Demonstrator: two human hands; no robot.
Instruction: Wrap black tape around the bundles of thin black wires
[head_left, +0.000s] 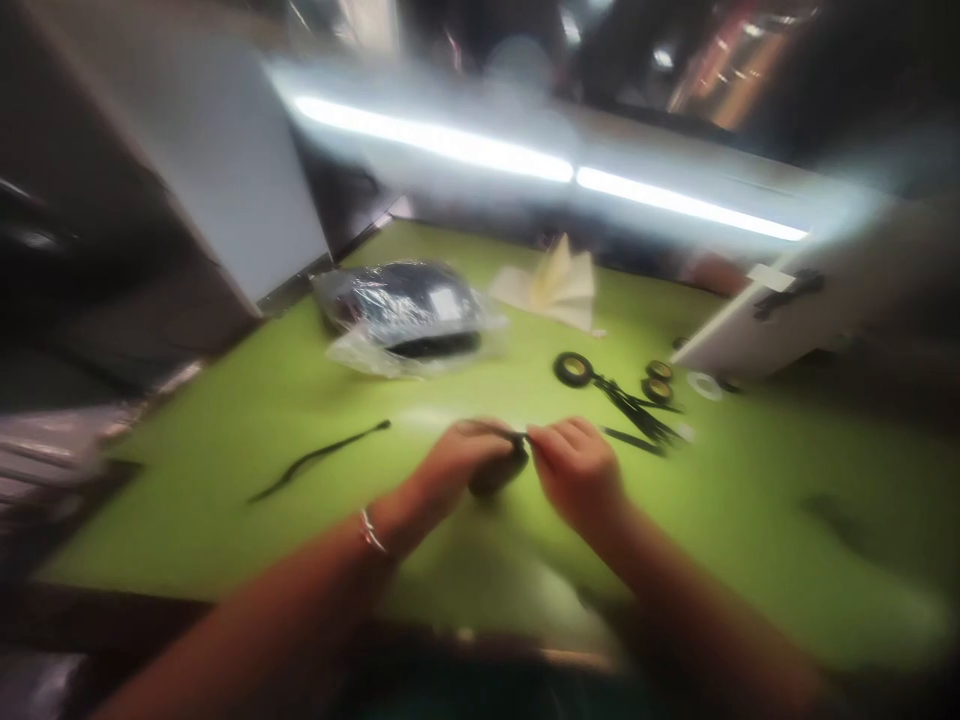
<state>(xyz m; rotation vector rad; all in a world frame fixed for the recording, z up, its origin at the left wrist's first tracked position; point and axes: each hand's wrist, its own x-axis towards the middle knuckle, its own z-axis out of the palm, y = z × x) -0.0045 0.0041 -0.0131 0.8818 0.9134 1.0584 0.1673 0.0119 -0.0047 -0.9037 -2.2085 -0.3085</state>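
Close together over the middle of the green table, my left hand (471, 450) and my right hand (574, 460) are both closed. Their fingertips pinch a thin black strip (519, 437) from either side. A dark rounded object (501, 474) shows under my left fingers; blur hides what kind of thing it is. To the left lies a loose black strip (322, 455) with a thicker end. Several thin black strips (637, 410) lie bunched beyond my right hand, beside a roll of black tape (573, 369).
On the green table (225, 450), a clear plastic bag (409, 310) with dark contents stands at the back left. Fanned cream paper (562, 285) lies behind. More black tape rolls (658, 380) and a white ring (704, 386) sit near the white panel (757, 320) at right.
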